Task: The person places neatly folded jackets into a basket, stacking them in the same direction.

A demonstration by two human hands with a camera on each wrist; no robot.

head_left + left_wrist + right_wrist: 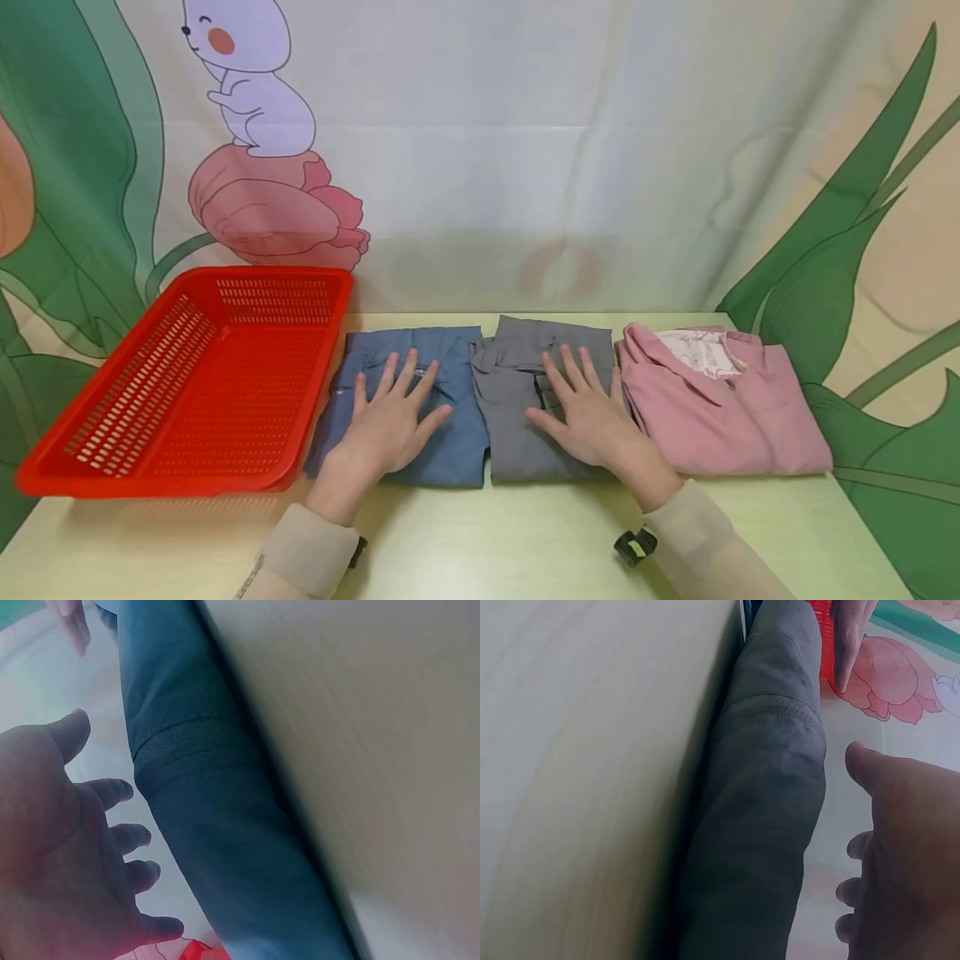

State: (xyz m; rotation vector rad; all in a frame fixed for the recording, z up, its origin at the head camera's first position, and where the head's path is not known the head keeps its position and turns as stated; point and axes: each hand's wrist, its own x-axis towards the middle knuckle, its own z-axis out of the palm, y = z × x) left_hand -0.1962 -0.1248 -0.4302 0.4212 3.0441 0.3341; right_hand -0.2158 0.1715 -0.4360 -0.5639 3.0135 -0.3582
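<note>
Three folded garments lie in a row on the table. Over the blue one (450,450) my left hand (386,429) is spread, palm down, fingers straight and apart. My right hand (588,412) spreads the same way above the grey garment (517,442), which sits in the middle. In the left wrist view a gap shows between the left hand (67,847) and the blue fold (217,825); the right wrist view shows the right hand (907,840) likewise off the grey fold (757,795). Neither hand holds anything. A pink garment (750,425) with a patterned lining lies right of the grey one.
A red plastic basket (315,400) with slotted walls stands at the left, close beside the blue garment. The pale table (480,542) ends at a printed curtain (465,167) behind. Each wrist wears a small black device, the right one (636,546) showing best.
</note>
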